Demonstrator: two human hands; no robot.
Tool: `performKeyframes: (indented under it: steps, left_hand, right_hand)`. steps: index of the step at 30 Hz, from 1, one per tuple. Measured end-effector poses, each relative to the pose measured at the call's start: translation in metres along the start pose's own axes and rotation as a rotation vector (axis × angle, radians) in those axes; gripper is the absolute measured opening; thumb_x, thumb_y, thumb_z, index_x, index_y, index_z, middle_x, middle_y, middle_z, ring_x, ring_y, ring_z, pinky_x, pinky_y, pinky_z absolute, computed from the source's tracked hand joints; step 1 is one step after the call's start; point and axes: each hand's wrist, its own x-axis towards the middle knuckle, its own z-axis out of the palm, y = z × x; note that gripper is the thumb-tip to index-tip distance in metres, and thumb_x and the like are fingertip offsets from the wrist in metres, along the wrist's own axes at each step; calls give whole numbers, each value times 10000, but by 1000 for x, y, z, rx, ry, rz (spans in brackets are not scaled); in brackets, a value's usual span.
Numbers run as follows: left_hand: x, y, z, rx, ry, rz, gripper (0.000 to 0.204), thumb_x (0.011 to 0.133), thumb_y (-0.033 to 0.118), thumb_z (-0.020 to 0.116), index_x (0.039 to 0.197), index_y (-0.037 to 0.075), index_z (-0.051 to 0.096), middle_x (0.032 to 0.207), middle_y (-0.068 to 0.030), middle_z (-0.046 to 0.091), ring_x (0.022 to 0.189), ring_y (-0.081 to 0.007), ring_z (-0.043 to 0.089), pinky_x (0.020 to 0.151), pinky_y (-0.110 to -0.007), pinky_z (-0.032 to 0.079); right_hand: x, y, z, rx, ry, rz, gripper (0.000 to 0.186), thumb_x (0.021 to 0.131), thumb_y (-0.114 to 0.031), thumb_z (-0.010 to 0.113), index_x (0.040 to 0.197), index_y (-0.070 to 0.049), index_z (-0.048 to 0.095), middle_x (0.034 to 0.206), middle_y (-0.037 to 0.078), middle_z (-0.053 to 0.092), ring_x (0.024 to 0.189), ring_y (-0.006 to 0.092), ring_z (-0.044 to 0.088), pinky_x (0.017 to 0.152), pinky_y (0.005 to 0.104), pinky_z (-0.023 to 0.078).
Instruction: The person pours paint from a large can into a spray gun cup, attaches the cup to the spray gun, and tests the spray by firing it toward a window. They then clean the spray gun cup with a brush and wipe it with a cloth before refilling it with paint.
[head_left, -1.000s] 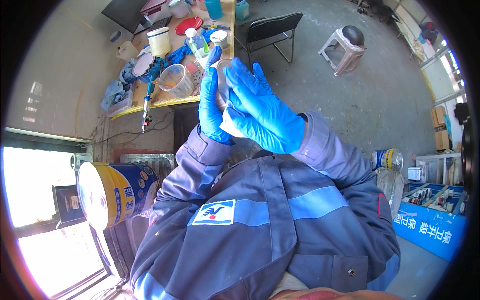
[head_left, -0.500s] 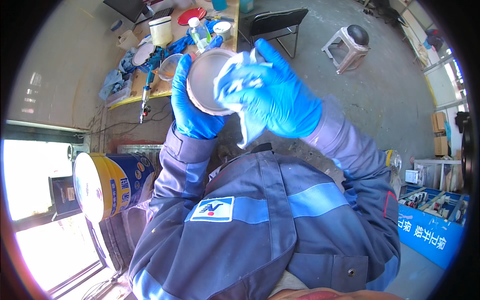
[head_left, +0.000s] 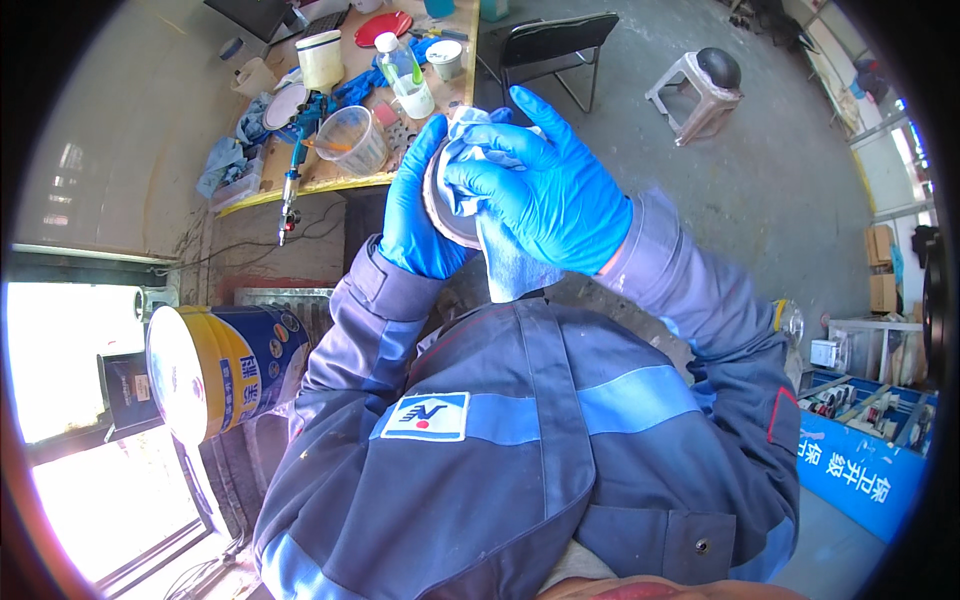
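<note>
My left hand [head_left: 412, 212], in a blue glove, is wrapped round a shallow-looking round cup [head_left: 442, 213] with a pale rim. The cup's open mouth is tilted toward my right hand, and most of its inside is covered. In a blue glove too, my right hand [head_left: 560, 195] grips a light blue cloth [head_left: 508, 262] against the cup's mouth, one end hanging below. Beyond the left hand, a clear plastic cup [head_left: 368, 150] with an orange-tipped stick stands at the table's edge. A bottle of green liquid [head_left: 405, 78] is behind it.
The cluttered table [head_left: 325, 183] carries a spray gun [head_left: 290, 190] hanging over its edge, a white tub [head_left: 445, 62] and a red plate [head_left: 383, 28]. A black folding chair [head_left: 555, 45] and a stool [head_left: 690, 95] stand beyond. A yellow-and-blue bucket [head_left: 225, 365] is at left.
The cup has turned and shifted slightly right, its mouth showing less. My right hand has pushed the cloth further over it. The clear cup on the table shows more fully.
</note>
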Motion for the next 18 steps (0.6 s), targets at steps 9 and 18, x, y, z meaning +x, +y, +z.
performKeyframes:
  steps: [9, 18]
  left_hand:
    - [-2, 6, 7, 143, 37, 203, 607, 1018, 481, 385, 1424, 31, 429, 1333, -156, 565, 1197, -272, 570, 1051, -423, 443]
    - [2, -9, -3, 712, 218, 506, 614, 1008, 435, 483, 1481, 61, 374, 1384, -89, 496, 1218, -176, 507, 1029, -341, 422]
  right_hand:
    - [7, -12, 2, -120, 118, 264, 246, 783, -171, 680, 1023, -130, 639, 953, 11, 645, 916, 231, 607, 819, 411, 465]
    - [-1, -34, 1, 330, -15, 267, 456, 855, -99, 606, 1301, -29, 540, 932, 78, 611, 873, 236, 610, 792, 387, 473]
